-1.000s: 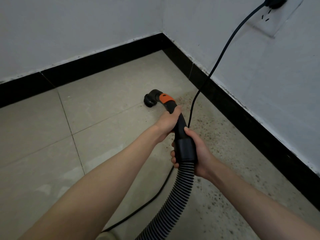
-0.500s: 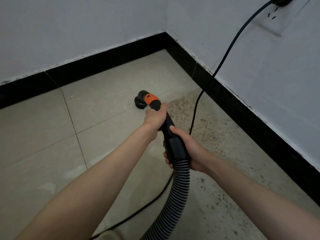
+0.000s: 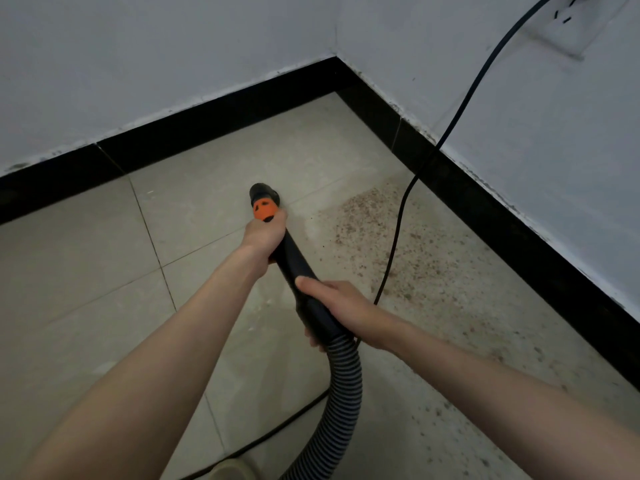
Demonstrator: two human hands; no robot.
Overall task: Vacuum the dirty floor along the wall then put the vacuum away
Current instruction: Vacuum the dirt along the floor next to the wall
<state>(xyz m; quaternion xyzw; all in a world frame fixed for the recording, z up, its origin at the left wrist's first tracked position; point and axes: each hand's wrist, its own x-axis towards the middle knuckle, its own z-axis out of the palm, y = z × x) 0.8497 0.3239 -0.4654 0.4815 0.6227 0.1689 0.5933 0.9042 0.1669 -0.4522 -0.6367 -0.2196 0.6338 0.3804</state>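
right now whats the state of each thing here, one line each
vacuum nozzle: down at the floor, on clean tile left of the dirt
left hand: grips the wand just behind the orange part
right hand: grips the cuff where the hose joins
hose: bent, trailing back out of frame
power cord: hanging from the wall, lying across the dirt
dirt patch: not yet vacuumed
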